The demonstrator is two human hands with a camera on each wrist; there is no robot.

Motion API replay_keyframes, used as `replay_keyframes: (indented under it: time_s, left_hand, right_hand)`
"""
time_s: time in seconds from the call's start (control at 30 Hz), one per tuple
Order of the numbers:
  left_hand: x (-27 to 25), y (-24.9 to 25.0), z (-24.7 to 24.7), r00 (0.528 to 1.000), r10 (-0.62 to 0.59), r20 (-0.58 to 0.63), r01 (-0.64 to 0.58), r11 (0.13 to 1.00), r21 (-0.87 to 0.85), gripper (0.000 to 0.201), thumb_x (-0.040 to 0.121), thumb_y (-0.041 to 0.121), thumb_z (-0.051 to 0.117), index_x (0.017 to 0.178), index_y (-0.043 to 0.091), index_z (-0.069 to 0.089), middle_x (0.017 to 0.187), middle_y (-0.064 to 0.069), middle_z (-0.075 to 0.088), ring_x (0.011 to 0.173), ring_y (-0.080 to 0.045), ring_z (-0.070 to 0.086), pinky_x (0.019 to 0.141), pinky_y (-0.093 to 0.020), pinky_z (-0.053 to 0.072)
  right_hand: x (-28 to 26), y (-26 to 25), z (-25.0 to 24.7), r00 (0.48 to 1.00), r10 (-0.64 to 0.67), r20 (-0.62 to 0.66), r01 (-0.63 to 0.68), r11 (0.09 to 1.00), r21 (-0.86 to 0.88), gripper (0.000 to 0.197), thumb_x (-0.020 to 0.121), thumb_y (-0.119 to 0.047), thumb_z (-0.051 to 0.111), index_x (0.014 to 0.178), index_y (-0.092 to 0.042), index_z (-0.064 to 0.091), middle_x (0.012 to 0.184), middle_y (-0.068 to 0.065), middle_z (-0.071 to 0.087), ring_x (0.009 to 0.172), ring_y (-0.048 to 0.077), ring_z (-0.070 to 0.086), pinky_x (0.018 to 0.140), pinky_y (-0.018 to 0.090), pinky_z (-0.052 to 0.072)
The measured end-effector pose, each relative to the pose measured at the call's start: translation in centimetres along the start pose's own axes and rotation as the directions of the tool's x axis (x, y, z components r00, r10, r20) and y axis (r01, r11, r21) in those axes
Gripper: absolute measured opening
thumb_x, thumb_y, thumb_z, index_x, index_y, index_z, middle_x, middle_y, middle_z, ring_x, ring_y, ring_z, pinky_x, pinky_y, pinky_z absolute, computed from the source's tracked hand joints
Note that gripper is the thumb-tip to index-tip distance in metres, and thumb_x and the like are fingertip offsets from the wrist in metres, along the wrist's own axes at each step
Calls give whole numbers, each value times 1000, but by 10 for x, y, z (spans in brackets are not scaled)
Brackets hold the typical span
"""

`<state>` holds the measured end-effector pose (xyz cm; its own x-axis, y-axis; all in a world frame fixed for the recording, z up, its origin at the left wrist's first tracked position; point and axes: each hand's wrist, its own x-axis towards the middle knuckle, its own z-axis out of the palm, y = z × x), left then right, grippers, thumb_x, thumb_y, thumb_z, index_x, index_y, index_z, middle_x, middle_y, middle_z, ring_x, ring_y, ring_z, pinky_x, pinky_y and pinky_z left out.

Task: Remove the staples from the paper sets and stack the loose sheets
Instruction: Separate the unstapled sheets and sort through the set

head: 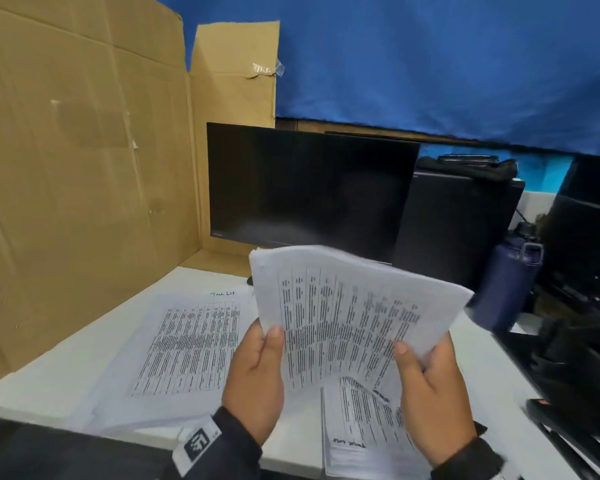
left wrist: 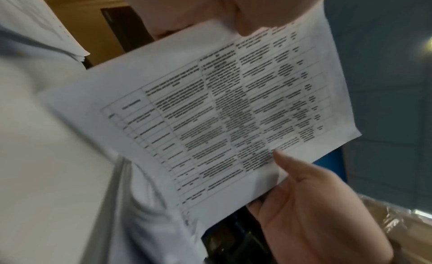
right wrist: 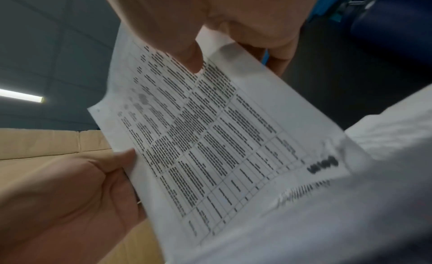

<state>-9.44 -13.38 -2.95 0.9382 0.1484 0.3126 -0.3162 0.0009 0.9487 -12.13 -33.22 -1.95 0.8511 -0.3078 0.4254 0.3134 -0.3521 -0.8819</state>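
Both hands are up close to the head camera, clamped on one paper set [head: 354,313] and lifting it clear of the desk [head: 66,375]: the left hand [head: 253,379] pinches the lower left edge, thumb on the printed face and fingers behind, while the right hand [head: 433,393] pinches the lower right edge the same way. The wrist views confirm each thumb lying across the printed table, and the set sags a little between the two grips. Whether a staple sits in this set I cannot tell (the top left corner is small and soft in every view, and no staple remover shows in either hand). To the left of the left hand, flat on the desk, lies a spread pile of printed sheets [head: 187,344], slightly fanned, which I judge to be the loose stack in progress. Below and between the two hands lies another printed set [head: 364,424], turned the other way, seemingly waiting its turn. Beyond the hands stand a dark monitor [head: 309,185] and a cardboard screen [head: 84,168]; to the right of the right hand stands a dark blue bottle [head: 506,282]. My reading is that the job is partway through, with at least the held set and the one beneath left to deal with.
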Motion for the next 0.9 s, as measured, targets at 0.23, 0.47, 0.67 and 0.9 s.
replay_keyframes:
  time_s: [0.23, 0.47, 0.67, 0.9]
  left_hand:
    - [11, 4, -7, 999, -30, -32, 30, 1000, 2, 17, 103, 33, 55, 110, 38, 70, 108, 14, 78, 105, -7, 71, 95, -39, 56]
    - [-1, -6, -3, 996, -89, 27, 88, 996, 19, 20, 104, 35, 50, 119, 39, 63, 106, 30, 72, 100, 14, 64, 93, -26, 50]
    - [0, -12, -2, 974, -227, 5, 227, 973, -52, 25, 101, 26, 61, 125, 30, 66, 112, 15, 77, 114, -6, 68, 109, -41, 50]
    - [3, -16, -5, 977, -211, -18, 210, 977, -31, 12, 101, 23, 62, 109, 23, 70, 87, 23, 77, 97, -9, 69, 82, -27, 51]
  right_hand:
    - [0, 5, 1, 1000, 0, 6, -1, 995, 100, 35, 100, -6, 52, 113, -39, 55, 108, -34, 67, 101, -13, 63, 89, 21, 47]
    - [-1, 9, 0, 999, 31, -23, -26, 981, 192, 34, 101, -6, 52, 117, -36, 57, 117, -18, 71, 108, 0, 66, 92, 31, 48]
    - [0, 10, 2, 997, 72, 16, -73, 979, 191, 26, 100, -8, 54, 112, -30, 58, 108, -19, 74, 98, 0, 70, 84, 29, 52]
    - [1, 5, 3, 997, 72, 41, -78, 983, 166, 27, 99, -10, 56, 112, -34, 58, 105, -26, 72, 97, -7, 67, 83, 23, 47]
